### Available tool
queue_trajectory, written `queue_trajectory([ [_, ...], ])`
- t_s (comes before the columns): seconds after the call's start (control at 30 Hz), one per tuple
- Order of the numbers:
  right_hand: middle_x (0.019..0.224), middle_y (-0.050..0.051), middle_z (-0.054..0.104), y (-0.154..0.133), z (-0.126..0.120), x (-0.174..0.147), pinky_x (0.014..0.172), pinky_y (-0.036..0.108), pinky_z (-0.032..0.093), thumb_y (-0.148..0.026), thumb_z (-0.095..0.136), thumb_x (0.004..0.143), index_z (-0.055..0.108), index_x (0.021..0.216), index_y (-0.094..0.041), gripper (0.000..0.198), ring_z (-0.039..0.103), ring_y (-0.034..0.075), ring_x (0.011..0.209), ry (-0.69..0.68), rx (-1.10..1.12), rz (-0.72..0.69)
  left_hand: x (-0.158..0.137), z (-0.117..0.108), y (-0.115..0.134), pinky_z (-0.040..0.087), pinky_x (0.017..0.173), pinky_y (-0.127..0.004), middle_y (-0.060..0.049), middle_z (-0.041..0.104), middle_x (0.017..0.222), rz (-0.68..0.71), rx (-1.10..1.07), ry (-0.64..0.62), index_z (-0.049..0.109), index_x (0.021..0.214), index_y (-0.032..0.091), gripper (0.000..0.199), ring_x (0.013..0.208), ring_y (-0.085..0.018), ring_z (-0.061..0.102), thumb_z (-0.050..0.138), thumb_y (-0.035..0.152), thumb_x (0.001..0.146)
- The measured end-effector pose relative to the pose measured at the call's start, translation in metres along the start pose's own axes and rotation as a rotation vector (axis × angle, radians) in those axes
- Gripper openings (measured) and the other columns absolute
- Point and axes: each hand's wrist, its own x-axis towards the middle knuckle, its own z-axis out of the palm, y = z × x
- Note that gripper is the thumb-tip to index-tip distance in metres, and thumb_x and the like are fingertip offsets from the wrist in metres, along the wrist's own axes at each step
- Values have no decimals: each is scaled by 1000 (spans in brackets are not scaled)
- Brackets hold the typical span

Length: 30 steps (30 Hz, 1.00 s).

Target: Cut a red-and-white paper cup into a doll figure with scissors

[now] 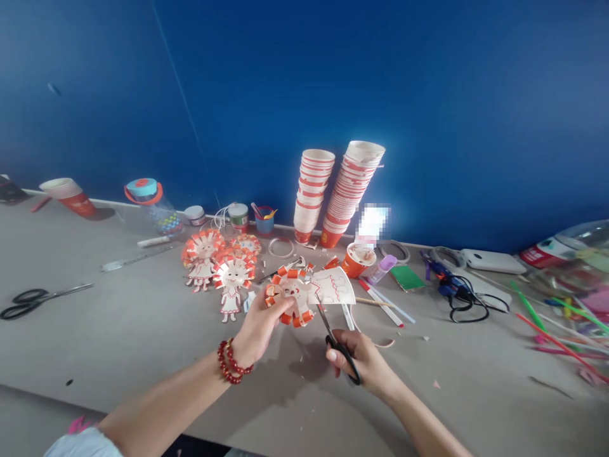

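Note:
Between thumb and fingers, my left hand (259, 324) grips a paper cup cutout (333, 285) by its round face end, which is ringed with curled orange-and-white strips. A red-outlined figure is drawn on the white panel pointing right. Black-handled scissors (340, 349) are held in my right hand (361, 362), their blades at the lower edge of the panel near the face. Left of my left hand lie finished-looking paper dolls (231, 285) with fringed orange heads, partly overlapping.
Two tall stacks of paper cups (349, 190) lean by the blue wall. An orange cup (358, 260), a purple glue stick (382, 269) and a blue glue gun (445, 279) stand or lie to the right. Other scissors (40, 298) rest far left; colourful pipe cleaners (556, 324) lie far right.

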Motion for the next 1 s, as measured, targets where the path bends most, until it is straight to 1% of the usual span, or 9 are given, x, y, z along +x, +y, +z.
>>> queue_trajectory([
  [0.1, 52, -1, 55, 3, 2, 0, 45, 22, 30, -67, 52, 78, 50, 65, -17, 52, 47, 11, 48, 53, -59, -11, 0, 0, -5, 48, 60, -26, 2, 62, 69, -40, -22, 57, 58, 80, 22, 14, 65, -15, 60, 68, 28, 72],
  [0.17, 54, 0, 55, 4, 3, 0, 46, 22, 29, -67, 53, 78, 50, 65, -17, 51, 47, 12, 49, 71, -82, -25, -1, 0, -6, 50, 63, -27, 0, 65, 76, -45, -72, 54, 59, 86, 21, 19, 70, -16, 62, 69, 29, 72],
  [0.27, 54, 0, 55, 4, 4, 0, 45, 22, 29, -67, 52, 77, 50, 66, -17, 52, 46, 12, 49, 60, -87, -30, -2, 1, -6, 51, 68, -30, -5, 68, 89, -57, -141, 42, 60, 94, 19, 27, 82, -20, 65, 70, 30, 72],
  [0.37, 54, 0, 55, 2, 7, 1, 45, 22, 29, -67, 55, 76, 49, 65, -17, 52, 46, 12, 49, 24, -65, -12, -6, 4, -7, 51, 71, -30, -6, 69, 87, -69, -152, 41, 61, 95, 16, 28, 84, -20, 65, 71, 28, 71],
  [0.5, 51, 1, 56, 0, 10, 3, 44, 21, 29, -69, 51, 77, 47, 62, -17, 54, 47, 11, 46, -1, 52, 24, -13, 9, -4, 52, 71, -32, -4, 70, 81, -67, -189, -72, 63, 99, 19, 28, 78, -20, 66, 70, 26, 73],
  [0.6, 48, 1, 56, -2, 10, 3, 43, 22, 28, -73, 50, 74, 46, 58, -18, 57, 46, 11, 44, 6, 103, 20, -16, 11, 0, 52, 72, -34, -7, 71, 86, -95, -250, -187, 64, 103, 19, 30, 83, -23, 67, 63, 38, 79],
  [0.7, 47, 2, 56, -4, 9, 2, 43, 22, 28, -74, 50, 73, 47, 58, -18, 58, 45, 11, 44, 19, 126, 14, -17, 12, 4, 52, 69, -35, -10, 72, 91, -98, -263, -212, 65, 105, 18, 39, 88, -27, 66, 56, 47, 81],
  [0.87, 48, 1, 55, -6, 10, 0, 44, 22, 28, -73, 53, 72, 47, 59, -17, 58, 44, 10, 44, 17, 161, 0, -17, 9, 1, 51, 64, -31, -8, 72, 81, -126, -164, -199, 68, 87, 17, 21, 80, -25, 66, 62, 34, 77],
  [1.0, 50, 1, 56, -5, 9, 0, 45, 22, 28, -71, 53, 74, 48, 62, -17, 56, 44, 10, 46, 11, 164, -7, -16, 6, -6, 46, 59, -23, -1, 68, 68, -91, -104, -82, 66, 74, 17, 11, 66, -15, 62, 70, 27, 71],
])
